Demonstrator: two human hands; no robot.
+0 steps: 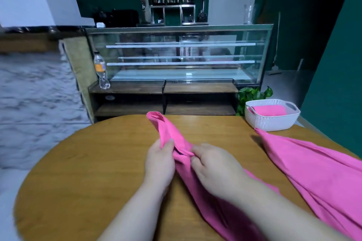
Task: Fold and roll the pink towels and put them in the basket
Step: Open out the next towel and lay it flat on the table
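Observation:
A bunched pink towel stretches across the middle of the round wooden table, its far end curled up. My left hand pinches its edge between thumb and fingers. Right beside it, my right hand grips the same towel, which trails back under my right forearm. A second pink towel lies spread on the table's right side. The white plastic basket stands at the far right of the table with a rolled pink towel inside.
A glass display case on a dark wooden shelf unit stands just behind the table. A plastic water bottle sits on its left end. A green leafy plant is behind the basket. A green wall runs along the right.

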